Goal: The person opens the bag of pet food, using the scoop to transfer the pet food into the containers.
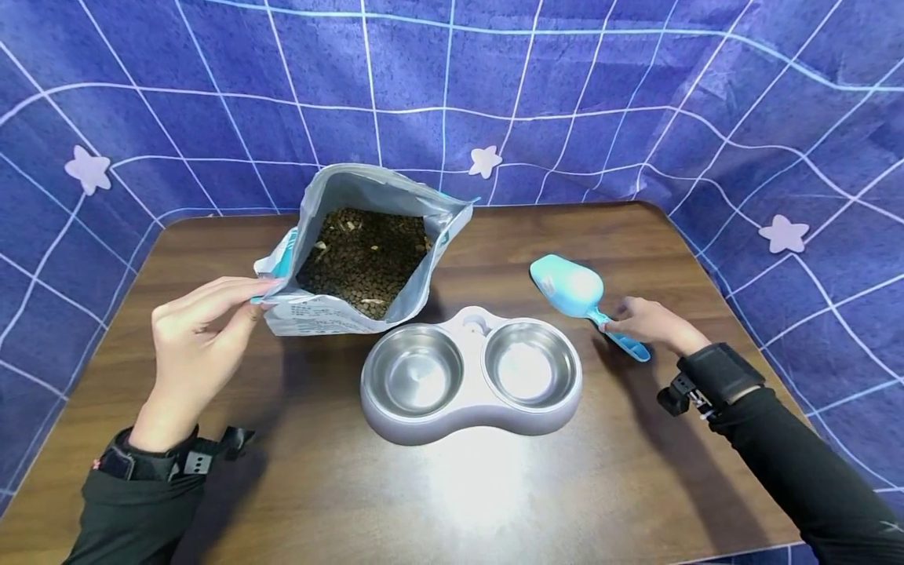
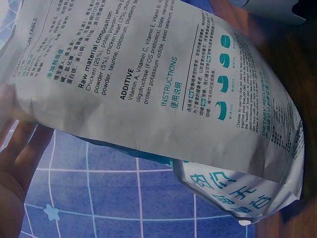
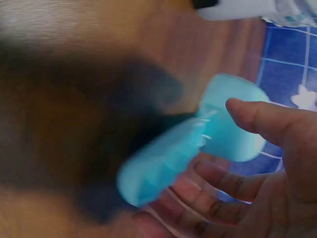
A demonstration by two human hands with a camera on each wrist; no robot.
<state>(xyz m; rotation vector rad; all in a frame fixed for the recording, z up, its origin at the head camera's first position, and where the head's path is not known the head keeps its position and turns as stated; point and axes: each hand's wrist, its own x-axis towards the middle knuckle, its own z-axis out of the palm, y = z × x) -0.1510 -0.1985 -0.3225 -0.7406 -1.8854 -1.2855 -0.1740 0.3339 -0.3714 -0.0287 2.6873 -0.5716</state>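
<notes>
My left hand (image 1: 201, 329) pinches the left edge of an opened pet food bag (image 1: 321, 314), thumb and fingers at its rim. Brown kibble (image 1: 363, 259) with a few pale pieces shows inside the wide mouth. Printed feeding text covers the bag's side in the left wrist view. At the right, my right hand (image 1: 653, 322) is over the handle of a light blue scoop (image 1: 568, 286). In the right wrist view the thumb (image 3: 252, 116) stands apart from the fingers, with the ridged scoop handle (image 3: 163, 161) between them, close to the fingertips.
A grey double feeding bowl (image 1: 469, 420) with two steel dishes sits mid-table, between the bag and the scoop. The brown wooden table (image 1: 318, 486) ends at a blue gridded cloth (image 1: 565, 86) with stars at the back and sides.
</notes>
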